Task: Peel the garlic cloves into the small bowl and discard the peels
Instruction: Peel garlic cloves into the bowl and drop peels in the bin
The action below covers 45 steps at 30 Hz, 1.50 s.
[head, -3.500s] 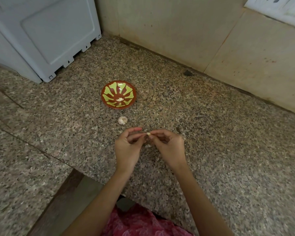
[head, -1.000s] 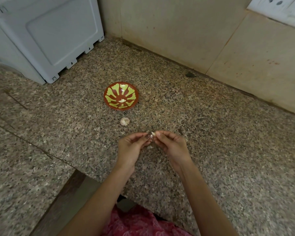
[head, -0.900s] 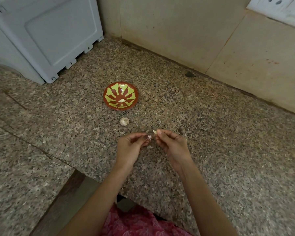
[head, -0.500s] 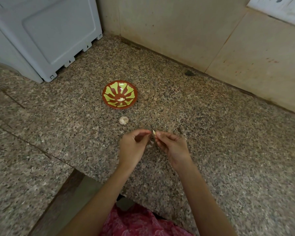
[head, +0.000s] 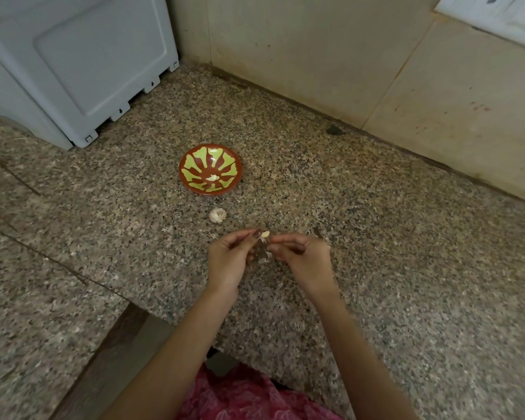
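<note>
Peeling garlic over a speckled worktop (head: 376, 237).
Toward the back edge, the red-and-green small bowl (head: 185, 174) holds one peeled clove (head: 212, 177); a garlic bulb (head: 217, 214) lies just in front of it. Nearer the front edge, the left hand (head: 228, 262) meets the right hand (head: 303, 259) at a pale garlic clove (head: 265, 234), both sets of fingers clamped on it, papery peel (head: 266, 255) showing beneath.

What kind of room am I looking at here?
Probably a home kitchen: a speckled granite counter against a tiled wall, a white appliance in the corner, left hand and right hand pinching a garlic clove.
</note>
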Motion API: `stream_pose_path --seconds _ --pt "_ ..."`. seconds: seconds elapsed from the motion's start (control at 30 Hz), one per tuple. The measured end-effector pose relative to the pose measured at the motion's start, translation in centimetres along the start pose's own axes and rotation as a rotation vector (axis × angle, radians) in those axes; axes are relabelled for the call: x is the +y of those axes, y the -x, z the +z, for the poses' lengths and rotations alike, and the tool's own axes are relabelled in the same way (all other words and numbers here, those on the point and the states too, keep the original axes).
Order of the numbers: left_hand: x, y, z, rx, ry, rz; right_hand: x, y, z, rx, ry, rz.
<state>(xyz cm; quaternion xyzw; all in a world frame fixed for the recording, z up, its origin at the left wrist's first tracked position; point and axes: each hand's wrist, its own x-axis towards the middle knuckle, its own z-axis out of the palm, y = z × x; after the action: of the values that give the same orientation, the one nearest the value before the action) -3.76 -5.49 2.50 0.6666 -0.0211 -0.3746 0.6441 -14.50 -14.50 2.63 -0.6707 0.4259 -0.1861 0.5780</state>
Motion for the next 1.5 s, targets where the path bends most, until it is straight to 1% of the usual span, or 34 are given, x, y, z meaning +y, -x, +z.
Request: stream_pose_path --seconds 0.07,0.13,0.3,0.33,0.43,0.5,0.7,0.77,0.9,0.97,1.07,1.3,1.4,1.5 --pt "0.0 0.0 -0.1 -0.004 0.03 -0.049 0.2 0.0 0.2 0.0 0.149 -0.086" --pt "0.0 -0.1 -0.1 -0.006 0.06 -0.074 0.1 0.0 0.4 0.019 0.221 -0.125" --pt "-0.1 -0.3 -0.3 -0.018 0.116 -0.098 -0.4 -0.2 0.3 0.1 0.204 -0.076" --pt "-0.2 -0.3 -0.3 -0.026 0.119 -0.093 -0.5 -0.3 0.1 0.084 0.176 -0.078" --pt "-0.3 -0.3 -0.5 -0.059 0.12 -0.087 -0.8 -0.5 -0.3 -0.038 0.049 -0.103" --pt "-0.4 -0.3 -0.4 -0.08 0.114 -0.095 -0.8 -0.7 -0.3 -0.088 0.039 -0.139" --pt "-0.1 -0.2 -0.4 -0.071 0.159 -0.112 -0.8 -1.6 -0.4 -0.132 0.005 -0.105" --pt "-0.1 -0.3 -0.6 -0.065 0.138 -0.101 -1.0 -2.2 -0.5 -0.162 0.013 -0.087" --pt "-0.3 -0.6 -1.1 -0.039 0.002 0.024 -1.4 -3.5 -0.5 -0.195 0.0 -0.037" --pt "-0.7 -0.8 -1.5 -0.005 -0.141 0.144 -1.5 -4.1 -0.6 -0.166 -0.018 -0.004" --pt "-1.0 -0.9 -1.9 -0.008 -0.359 0.299 -1.3 -5.4 -0.4 -0.094 0.054 0.013" --pt "-1.0 -0.7 -2.2 -0.015 -0.535 0.467 -1.9 -8.8 0.3 -0.034 0.236 0.007" --pt "-1.0 -0.8 -2.2 -0.017 -0.55 0.489 -1.9 -9.3 0.3 -0.02 0.309 0.003" --pt "-1.2 -0.9 -2.4 -0.01 -0.554 0.475 -2.3 -9.2 0.2 -0.02 0.351 0.013"
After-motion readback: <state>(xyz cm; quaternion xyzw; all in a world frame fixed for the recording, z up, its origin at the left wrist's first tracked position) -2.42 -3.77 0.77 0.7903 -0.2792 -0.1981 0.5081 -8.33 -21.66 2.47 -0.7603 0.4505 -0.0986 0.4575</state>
